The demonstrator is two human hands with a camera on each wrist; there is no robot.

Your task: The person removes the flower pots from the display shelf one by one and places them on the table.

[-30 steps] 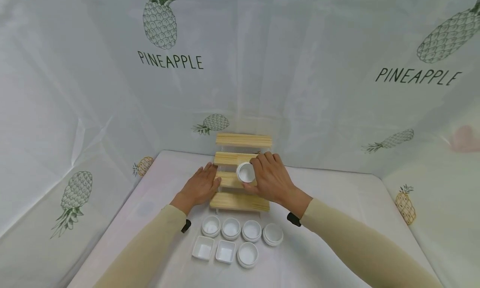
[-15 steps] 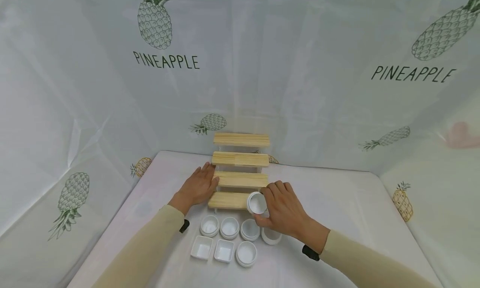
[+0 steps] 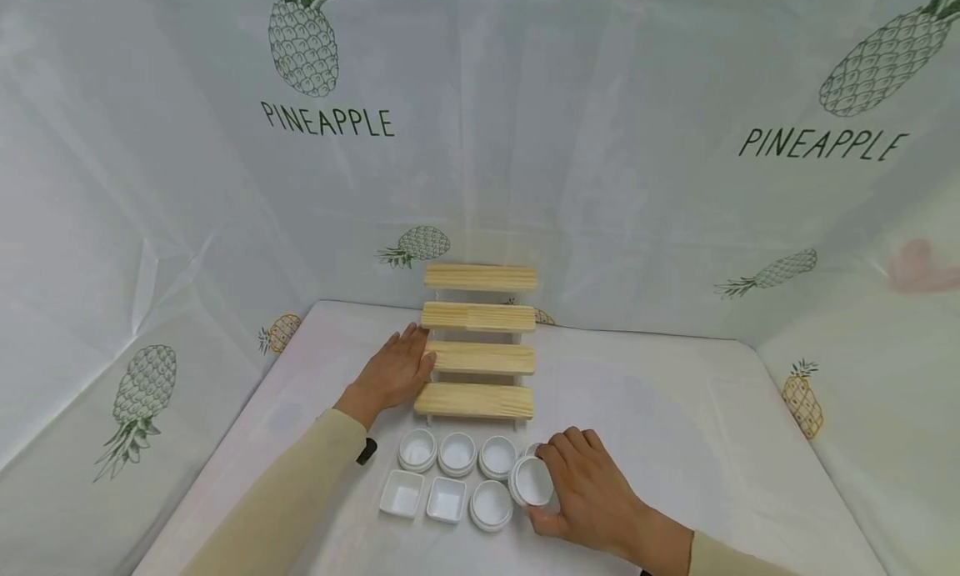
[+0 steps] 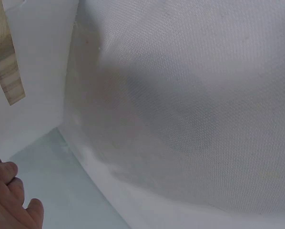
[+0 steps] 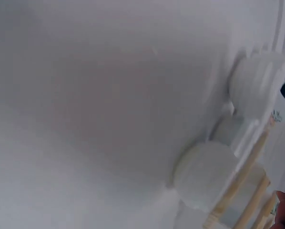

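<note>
My right hand [image 3: 592,497] pinches a round white ramekin [image 3: 534,481] by its rim, thumb at the near side and fingers at the far side. It overlaps another round dish [image 3: 531,449] behind it in the head view. Beside it stands a round ramekin [image 3: 491,506], with two square white dishes [image 3: 401,493] further left. My left hand [image 3: 392,372] rests along the left side of a wooden stepped stand [image 3: 474,401], fingers pointing away. In the left wrist view its fingers [image 4: 14,188] are at the lower left, close to the wood.
A back row of round white ramekins [image 3: 457,454] stands just in front of the stand. The white-covered table [image 3: 637,409] extends to both sides. Pineapple-printed cloth [image 3: 600,184] walls it in behind and at the sides.
My right hand has brought the ramekin down from in front of the stand's shelves, rightward and nearer, to the right end of the dishes. My left hand stays beside the stand.
</note>
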